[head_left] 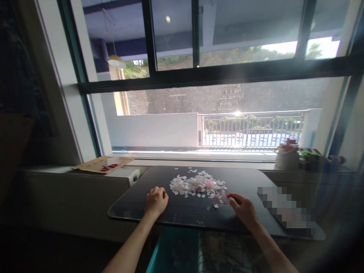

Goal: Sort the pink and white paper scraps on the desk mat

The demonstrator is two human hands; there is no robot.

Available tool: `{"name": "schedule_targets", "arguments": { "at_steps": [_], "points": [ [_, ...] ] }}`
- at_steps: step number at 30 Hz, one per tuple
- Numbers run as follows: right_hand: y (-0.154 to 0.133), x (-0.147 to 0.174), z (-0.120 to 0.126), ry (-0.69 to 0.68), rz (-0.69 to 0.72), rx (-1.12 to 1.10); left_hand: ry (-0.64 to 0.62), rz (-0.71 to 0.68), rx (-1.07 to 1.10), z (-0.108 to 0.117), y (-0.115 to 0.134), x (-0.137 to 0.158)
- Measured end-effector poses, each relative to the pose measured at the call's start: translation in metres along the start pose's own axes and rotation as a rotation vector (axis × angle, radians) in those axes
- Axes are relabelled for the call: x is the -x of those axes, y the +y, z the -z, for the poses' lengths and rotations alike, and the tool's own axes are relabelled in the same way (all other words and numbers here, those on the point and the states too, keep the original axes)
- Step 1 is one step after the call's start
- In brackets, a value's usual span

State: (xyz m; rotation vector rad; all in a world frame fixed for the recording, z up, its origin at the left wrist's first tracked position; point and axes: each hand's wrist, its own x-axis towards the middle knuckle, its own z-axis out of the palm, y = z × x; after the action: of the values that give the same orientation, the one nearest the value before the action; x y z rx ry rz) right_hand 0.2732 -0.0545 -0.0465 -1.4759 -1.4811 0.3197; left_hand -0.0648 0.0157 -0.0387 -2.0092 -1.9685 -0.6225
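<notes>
A loose heap of small white and pinkish paper pieces (196, 184) lies on the dark tabletop (182, 214). Left of the heap, my left hand (156, 201) rests on the table with its fingers curled in; whatever they may hold is hidden. My right hand (242, 208) is at the heap's right side, thumb and fingers pinched on the edge of a small clear plastic bag (221, 197) with a pinkish tint. The bag lies against the near right edge of the heap, and a few single pieces lie just in front of it.
Red-handled scissors (109, 167) lie on brown paper (95, 163) on the left sill, beside a white slotted box (125, 174). A pale pot (286, 154) stands on the right sill. A blurred-out item (287, 210) covers the table's right end. Below is a teal bin (178, 250).
</notes>
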Motion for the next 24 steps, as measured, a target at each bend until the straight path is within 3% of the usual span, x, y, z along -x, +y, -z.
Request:
{"name": "schedule_targets", "arguments": {
  "at_steps": [8,13,20,24],
  "points": [
    [-0.010,0.014,-0.008,-0.319,0.087,-0.168,-0.011,0.010,0.006,0.004,0.002,0.001],
    [-0.002,0.010,-0.016,-0.191,0.014,-0.172,-0.012,0.008,0.010,0.004,0.003,0.001],
    [-0.012,0.019,-0.024,-0.362,0.144,-0.133,-0.009,0.012,0.017,0.003,0.003,0.003],
    [-0.014,0.020,-0.024,-0.315,0.112,-0.136,-0.006,0.021,0.011,0.003,0.003,0.002]
  ]
}}
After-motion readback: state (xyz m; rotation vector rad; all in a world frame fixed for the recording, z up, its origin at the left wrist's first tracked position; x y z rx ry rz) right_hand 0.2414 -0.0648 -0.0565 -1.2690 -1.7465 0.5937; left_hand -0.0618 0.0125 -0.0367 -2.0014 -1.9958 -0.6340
